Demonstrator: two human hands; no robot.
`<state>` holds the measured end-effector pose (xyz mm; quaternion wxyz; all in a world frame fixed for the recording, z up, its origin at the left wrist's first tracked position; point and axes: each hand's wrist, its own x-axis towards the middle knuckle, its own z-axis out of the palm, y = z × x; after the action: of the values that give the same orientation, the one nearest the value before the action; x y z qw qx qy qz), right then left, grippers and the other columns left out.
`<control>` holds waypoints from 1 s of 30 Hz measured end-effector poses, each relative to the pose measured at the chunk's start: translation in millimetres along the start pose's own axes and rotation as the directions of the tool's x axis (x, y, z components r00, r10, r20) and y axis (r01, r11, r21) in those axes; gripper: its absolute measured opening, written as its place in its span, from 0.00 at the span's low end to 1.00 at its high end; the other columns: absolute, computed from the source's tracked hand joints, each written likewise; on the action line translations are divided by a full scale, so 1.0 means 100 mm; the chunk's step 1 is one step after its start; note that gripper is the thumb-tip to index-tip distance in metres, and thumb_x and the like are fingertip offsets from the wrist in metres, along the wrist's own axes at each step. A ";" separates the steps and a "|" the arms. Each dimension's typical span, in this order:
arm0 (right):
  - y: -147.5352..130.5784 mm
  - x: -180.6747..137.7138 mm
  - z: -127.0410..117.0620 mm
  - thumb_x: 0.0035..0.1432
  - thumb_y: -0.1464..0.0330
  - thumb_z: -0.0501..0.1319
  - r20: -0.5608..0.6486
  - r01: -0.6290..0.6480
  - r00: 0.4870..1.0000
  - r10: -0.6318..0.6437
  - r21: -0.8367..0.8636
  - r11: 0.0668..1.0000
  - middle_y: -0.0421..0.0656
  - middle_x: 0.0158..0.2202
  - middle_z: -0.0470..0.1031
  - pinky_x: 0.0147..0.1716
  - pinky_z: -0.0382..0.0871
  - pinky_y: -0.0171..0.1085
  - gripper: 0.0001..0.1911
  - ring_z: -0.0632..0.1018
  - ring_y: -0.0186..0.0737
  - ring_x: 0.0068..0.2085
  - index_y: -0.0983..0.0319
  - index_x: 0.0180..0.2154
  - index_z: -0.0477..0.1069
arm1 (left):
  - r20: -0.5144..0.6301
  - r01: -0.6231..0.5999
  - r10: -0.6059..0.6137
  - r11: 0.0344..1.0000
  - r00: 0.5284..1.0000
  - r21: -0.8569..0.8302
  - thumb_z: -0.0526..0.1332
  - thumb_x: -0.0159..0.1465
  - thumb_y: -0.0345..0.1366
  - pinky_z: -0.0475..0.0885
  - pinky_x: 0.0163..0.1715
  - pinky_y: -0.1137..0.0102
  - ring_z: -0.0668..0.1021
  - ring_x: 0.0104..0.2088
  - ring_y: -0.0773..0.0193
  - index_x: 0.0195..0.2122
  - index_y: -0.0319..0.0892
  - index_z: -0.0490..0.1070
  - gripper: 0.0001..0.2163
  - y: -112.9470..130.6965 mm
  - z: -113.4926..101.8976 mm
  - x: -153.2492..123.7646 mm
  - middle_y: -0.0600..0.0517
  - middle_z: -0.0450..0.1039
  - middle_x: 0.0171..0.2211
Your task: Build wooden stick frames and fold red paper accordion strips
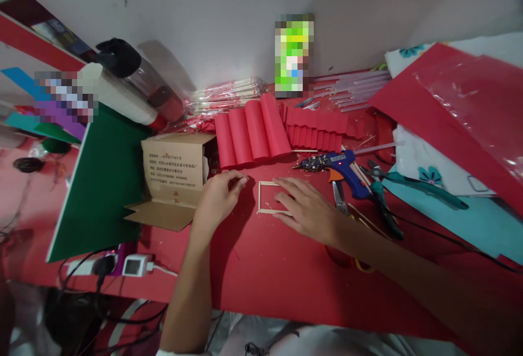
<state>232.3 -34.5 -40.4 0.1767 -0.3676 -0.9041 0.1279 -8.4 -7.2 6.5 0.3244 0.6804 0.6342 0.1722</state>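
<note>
A small rectangular frame of thin wooden sticks [260, 198] lies flat on the red tabletop [261, 269]. My right hand [308, 209] rests over its right end, with fingers at the far stick and the thumb by the near one, gripping it in place. That end is hidden under the hand. To the left of the frame, apart from it, my left hand [220, 195] is closed in a pinch just above the table. Whatever its fingertips hold, if anything, is too small to make out. Tiny scraps lie inside the frame.
Right of my hands lie a blue glue gun [353, 173], pliers [420, 187] and scissors [338, 195]. Rolled red paper [253, 130] and pleated red paper [314, 130] lie behind. A cardboard box [174, 168] and a green board [102, 187] stand left; a phone [293, 56] leans on the wall.
</note>
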 end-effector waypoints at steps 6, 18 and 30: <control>0.02 0.01 0.02 0.64 0.64 0.62 -0.078 0.038 0.996 -0.036 0.025 0.999 0.61 0.56 0.72 0.55 0.70 0.55 0.11 0.72 0.57 0.56 0.66 0.42 0.74 | -0.011 0.014 -0.014 1.000 1.000 0.007 0.57 0.69 0.37 0.71 0.39 0.69 0.81 0.39 0.59 0.41 0.43 0.78 0.10 -0.01 -0.03 0.00 0.49 0.82 0.39; 0.04 0.03 0.02 0.65 0.64 0.61 -0.079 0.061 0.995 -0.059 0.020 0.998 0.59 0.58 0.73 0.55 0.72 0.53 0.10 0.73 0.56 0.58 0.65 0.42 0.73 | 0.172 0.000 -0.022 0.992 0.985 0.127 0.59 0.67 0.34 0.71 0.39 0.70 0.82 0.40 0.61 0.41 0.47 0.82 0.10 0.18 0.06 -0.06 0.52 0.83 0.42; 0.12 -0.01 -0.58 0.66 0.63 0.59 -0.006 -0.077 0.997 0.077 -0.116 0.990 0.54 0.54 0.77 0.51 0.69 0.48 0.10 0.75 0.53 0.53 0.62 0.44 0.73 | 0.188 0.012 -0.044 0.986 0.981 0.168 0.60 0.68 0.35 0.70 0.40 0.70 0.82 0.42 0.61 0.41 0.46 0.78 0.07 0.19 0.02 -0.07 0.53 0.82 0.41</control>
<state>264.3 -21.6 7.3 0.1505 -0.4120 -0.8949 0.0819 6.1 -13.8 19.2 0.3280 0.7096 0.6217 0.0481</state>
